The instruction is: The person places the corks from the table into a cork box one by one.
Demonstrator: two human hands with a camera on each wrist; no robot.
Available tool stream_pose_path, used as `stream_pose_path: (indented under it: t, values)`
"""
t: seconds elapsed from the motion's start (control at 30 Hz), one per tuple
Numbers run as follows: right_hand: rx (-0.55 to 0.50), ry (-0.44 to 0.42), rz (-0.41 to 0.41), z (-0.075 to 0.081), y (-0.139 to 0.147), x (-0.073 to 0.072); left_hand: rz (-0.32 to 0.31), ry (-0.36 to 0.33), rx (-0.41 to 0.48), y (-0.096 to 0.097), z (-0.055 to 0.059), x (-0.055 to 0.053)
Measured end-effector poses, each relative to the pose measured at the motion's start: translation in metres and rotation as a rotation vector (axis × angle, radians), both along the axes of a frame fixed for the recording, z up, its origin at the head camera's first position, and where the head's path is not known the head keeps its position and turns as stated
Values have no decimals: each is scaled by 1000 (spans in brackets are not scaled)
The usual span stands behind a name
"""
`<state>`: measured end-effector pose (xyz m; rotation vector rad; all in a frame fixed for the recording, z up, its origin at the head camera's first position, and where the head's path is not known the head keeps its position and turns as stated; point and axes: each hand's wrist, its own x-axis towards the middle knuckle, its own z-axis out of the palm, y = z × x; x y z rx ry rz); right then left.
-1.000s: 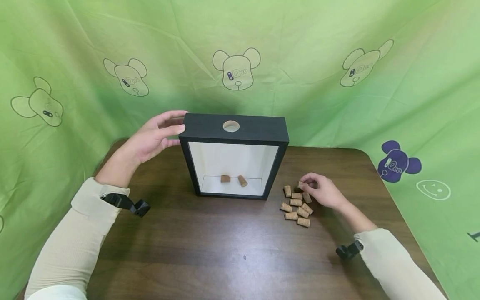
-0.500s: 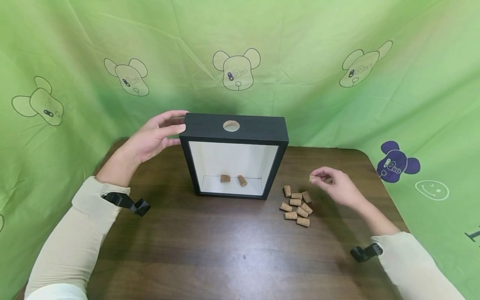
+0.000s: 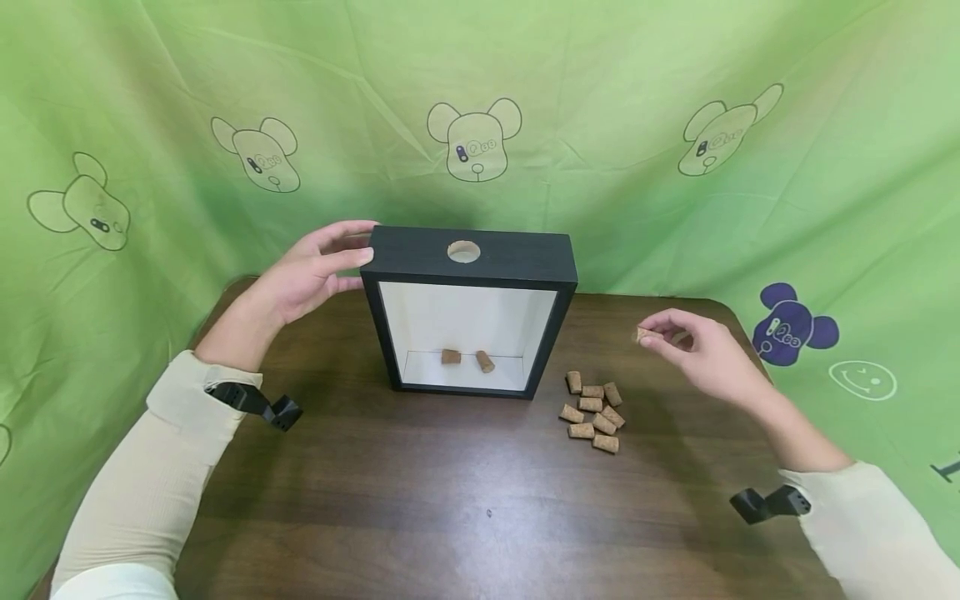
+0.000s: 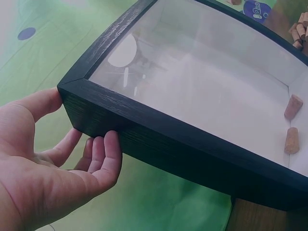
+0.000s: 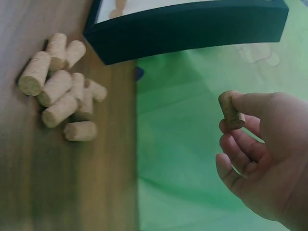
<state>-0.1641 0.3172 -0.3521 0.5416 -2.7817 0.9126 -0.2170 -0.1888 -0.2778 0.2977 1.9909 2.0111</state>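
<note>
A black shadow box (image 3: 474,255) with a clear front stands upright on the table, a round hole (image 3: 463,252) in its top. Two corks (image 3: 485,362) lie inside on its white floor. My left hand (image 3: 315,271) holds the box by its upper left corner, thumb at the front edge and fingers round toward the back, as the left wrist view shows. Between the thumb and fingers of my right hand (image 3: 693,346) is one cork (image 5: 232,109), pinched and raised off the table. Below and left of that hand lies a loose pile of corks (image 3: 591,405).
The brown wooden table (image 3: 420,492) carries the box and the pile, which sits just right of the box. A green cloth (image 3: 360,108) with printed bear heads hangs close behind and along both sides.
My right hand has lifted a cork from the pile and drawn it up and to the right. The left hand and the box have stayed in place.
</note>
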Motion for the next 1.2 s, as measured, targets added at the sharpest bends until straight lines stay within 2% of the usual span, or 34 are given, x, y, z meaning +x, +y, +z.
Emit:
stream_pose_path:
  t: [0.37, 0.67, 0.8, 1.2]
  values:
    - [13, 21, 15, 34, -4, 7, -1, -11, -7, 0, -2, -1]
    - [-14, 42, -23, 60, -15, 10, -3, -8, -17, 0, -1, -1]
    - [-29, 57, -7, 71, -20, 9, 11, -11, -21, -1, -1, -1]
    - [-39, 131, 50, 99, -39, 8, 2, -9, -23, -1, 1, 0]
